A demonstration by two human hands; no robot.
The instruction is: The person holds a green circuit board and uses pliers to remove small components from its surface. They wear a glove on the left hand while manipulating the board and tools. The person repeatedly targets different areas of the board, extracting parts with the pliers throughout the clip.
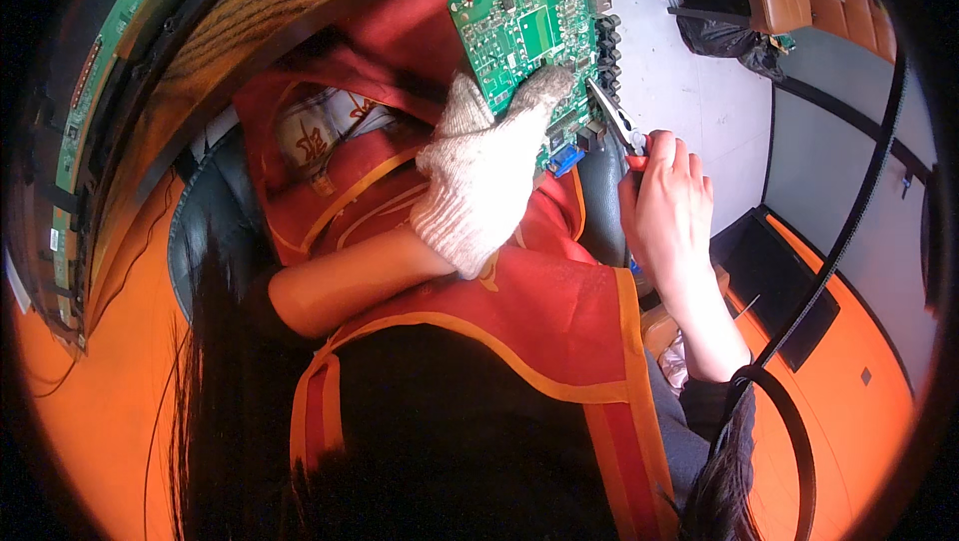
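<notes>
My left hand (pixel 484 176), in a white knitted glove, grips a green circuit board (pixel 534 16) by its lower part, thumb and fingers closed on it. The board is held up over my lap, tilted. Along its right edge run black connectors (pixel 607 46), and a blue video port (pixel 566 160) sits at the lower corner. My bare right hand (pixel 671 191) is closed around the handles of a pair of pliers (pixel 621 121). The jaws point up and left and meet the board's right edge by the connectors. Whether they clamp a part is too small to tell.
A wooden table edge (pixel 250 26) curves across the upper left, with a long green circuit strip (pixel 110 71) beside it. A red apron (pixel 499 316) with orange trim covers my lap. A black cable (pixel 849 211) hangs at the right. A dark flat panel (pixel 784 286) leans below.
</notes>
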